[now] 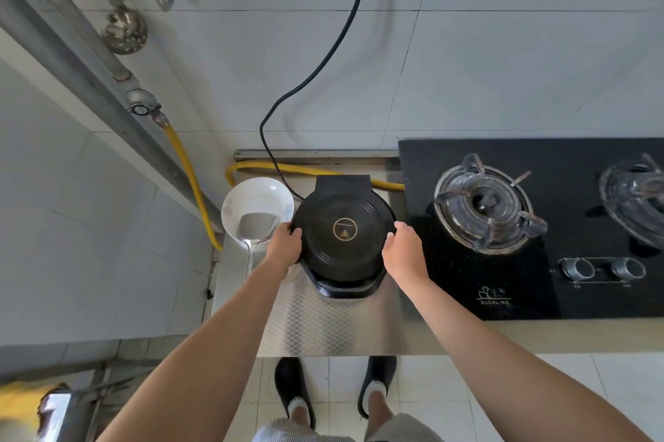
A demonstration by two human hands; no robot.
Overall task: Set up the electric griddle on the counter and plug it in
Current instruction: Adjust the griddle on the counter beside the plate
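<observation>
Gripping the griddle [344, 234] from both sides, you have your left hand [284, 247] curled on its left rim and your right hand [404, 251] on its right rim, fingers [393, 231] wrapped narrow around the lid edge; the griddle sits on the steel bench [323, 326], toward the back edge, between the white bowl [257, 201] and the black gas stove [531, 226]. The black cord [334, 46] runs from the griddle's back up the tiled wall and out of view, so whether it is plugged in I cannot tell. Watch the left side; the bowl with the metal spatula [257, 228] in it lies just beside your left knuckles, and a nudge that way could knock the spatula handle or push the bowl toward the bench's left edge. Sliding right could ride the griddle onto the stove's raised edge and leave it tilted; pulling it forward may tighten the cord, which crosses the yellow gas hose [273, 167] behind.
</observation>
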